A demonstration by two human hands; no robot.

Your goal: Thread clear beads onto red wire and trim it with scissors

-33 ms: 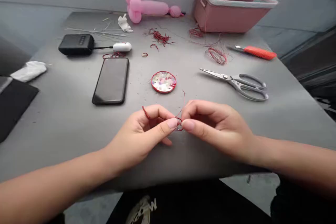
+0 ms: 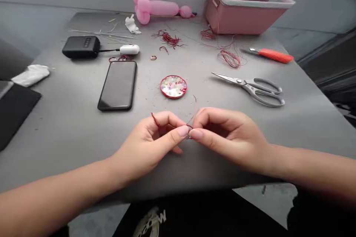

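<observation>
- Head view: my right hand has edged a touch toward my left hand since a moment ago, so the two sets of fingertips now press closer over the same spot; everything else on the bench lies where it did. I judge that I am tightening or adjusting something small in the thread rather than starting anything new.
- Both hands are closed in a pinch, thumb against forefinger, and each has hold of the red thread. The thread sits right between my fingertips, where a small loop or knot shows; it is too small to tell which.
- One loose end curls up over my left forefinger, the other rises just beyond my right fingertips.
- Just beyond my hands lies the round dish of beads, near but apart from them.
- Beyond my left hand lies the black phone, face up; further off, a black box with a white plug.
- Beyond my right hand lie the scissors, slightly open, and further off the orange-handled tool and the pink basket.
- Red thread scraps lie well beyond the dish.
</observation>
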